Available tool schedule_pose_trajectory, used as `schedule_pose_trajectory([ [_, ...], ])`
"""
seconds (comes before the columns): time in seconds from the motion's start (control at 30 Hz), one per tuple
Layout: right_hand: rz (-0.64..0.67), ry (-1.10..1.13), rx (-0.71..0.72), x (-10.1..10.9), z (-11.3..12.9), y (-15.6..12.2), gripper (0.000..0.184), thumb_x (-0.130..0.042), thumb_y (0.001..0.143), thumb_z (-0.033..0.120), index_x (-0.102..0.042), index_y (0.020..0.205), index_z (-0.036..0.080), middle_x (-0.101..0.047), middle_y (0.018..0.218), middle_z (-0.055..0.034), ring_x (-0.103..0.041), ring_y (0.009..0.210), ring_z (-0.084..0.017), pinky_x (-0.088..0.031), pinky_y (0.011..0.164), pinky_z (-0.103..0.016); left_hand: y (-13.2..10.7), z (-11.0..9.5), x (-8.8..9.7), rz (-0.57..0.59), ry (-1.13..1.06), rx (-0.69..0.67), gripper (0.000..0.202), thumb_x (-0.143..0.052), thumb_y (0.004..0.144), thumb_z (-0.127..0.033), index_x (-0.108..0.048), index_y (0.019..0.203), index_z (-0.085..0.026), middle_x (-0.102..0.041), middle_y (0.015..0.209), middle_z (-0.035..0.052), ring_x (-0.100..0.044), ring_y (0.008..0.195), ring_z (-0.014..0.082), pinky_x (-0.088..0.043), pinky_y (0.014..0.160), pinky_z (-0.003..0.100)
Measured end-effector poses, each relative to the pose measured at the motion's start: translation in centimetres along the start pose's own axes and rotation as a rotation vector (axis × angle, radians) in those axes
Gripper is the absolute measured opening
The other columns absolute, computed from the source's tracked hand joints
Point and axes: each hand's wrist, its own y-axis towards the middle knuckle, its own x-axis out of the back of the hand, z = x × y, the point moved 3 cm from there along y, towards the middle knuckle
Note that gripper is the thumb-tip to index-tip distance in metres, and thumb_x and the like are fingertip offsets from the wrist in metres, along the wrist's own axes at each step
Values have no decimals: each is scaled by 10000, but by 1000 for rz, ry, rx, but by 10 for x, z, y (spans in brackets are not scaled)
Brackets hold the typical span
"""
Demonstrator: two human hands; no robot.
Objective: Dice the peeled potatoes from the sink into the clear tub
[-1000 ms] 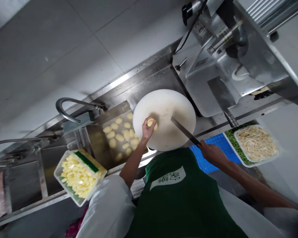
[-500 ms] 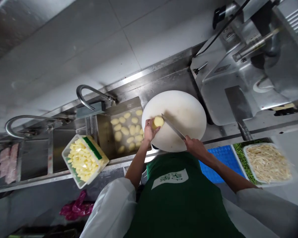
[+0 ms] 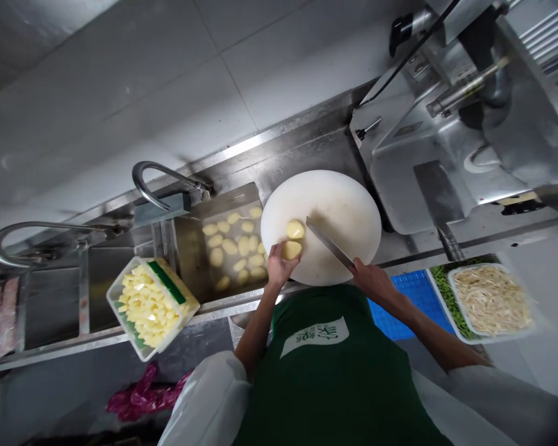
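On the round white cutting board [image 3: 335, 198] my left hand [image 3: 279, 266] grips a peeled potato piece [image 3: 291, 250] between thumb and fingers near the board's left edge. A second potato piece [image 3: 295, 229] lies just beyond it, its pale face showing. My right hand [image 3: 369, 279] is wrapped round the handle of a knife [image 3: 328, 240]. The blade slants up and left over the board, its tip a little right of the loose piece. The knife handle is hidden in my fist.
Left of the board, several peeled potatoes [image 3: 242, 245] sit in a water-filled sink [image 3: 190, 260]. A plastic container [image 3: 144, 352] of cut potato chunks rests on the sink edge. A slicing machine [image 3: 413, 186] and a cleaver [image 3: 437, 192] are at right, with a tub of bean sprouts [image 3: 490, 300] below.
The potato now shows as two separate pieces. My left hand has drawn one piece towards me, while the other stays farther up the board. The knife remains right of them.
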Motion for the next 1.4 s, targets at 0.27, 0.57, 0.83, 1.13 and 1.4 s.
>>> schedule_pose_trajectory([
  [0.27, 13, -50, 48, 0, -8, -19, 271, -266, 1048, 321, -487, 1059, 163, -693, 834, -116, -694, 767, -255, -312, 598, -289, -24, 7, -20, 13, -299, 413, 603, -455, 882, -724, -614, 870, -143, -553, 557, -7, -566, 427, 149, -456, 447, 266],
  [0.57, 165, -41, 117, -3, 34, -38, 243, -260, 1054, 292, -469, 1067, 169, -706, 872, -117, -700, 812, -250, -320, 610, -284, -25, 15, 6, -94, 286, -355, 200, -488, 999, -305, -645, 1028, -185, -580, 1032, 94, -583, 923, 190, -517, 828, 335],
  [0.83, 227, -5, 107, -10, 67, -50, 233, -260, 1043, 234, -469, 1096, 147, -702, 845, -128, -698, 773, -236, -351, 606, -275, -17, 14, 4, 95, 390, -481, 234, -418, 1021, -234, -643, 1069, -189, -583, 976, 81, -519, 917, 209, -481, 876, 360],
  [1.13, 172, -47, 87, -13, 84, -29, 145, -359, 971, 112, -482, 1043, 135, -701, 883, -143, -697, 860, -247, -318, 615, -285, -22, 26, 6, 108, 199, -443, 264, -394, 1028, -264, -645, 1069, -194, -604, 1071, 106, -562, 1023, 213, -491, 946, 380],
  [1.4, 182, -10, 121, -14, 81, -60, 214, -270, 1039, 242, -469, 1059, 166, -688, 794, -105, -679, 714, -221, -265, 559, -280, -31, 38, 0, 47, 106, -430, 264, -407, 1024, -263, -656, 1071, -188, -636, 1065, 112, -592, 1061, 212, -503, 978, 408],
])
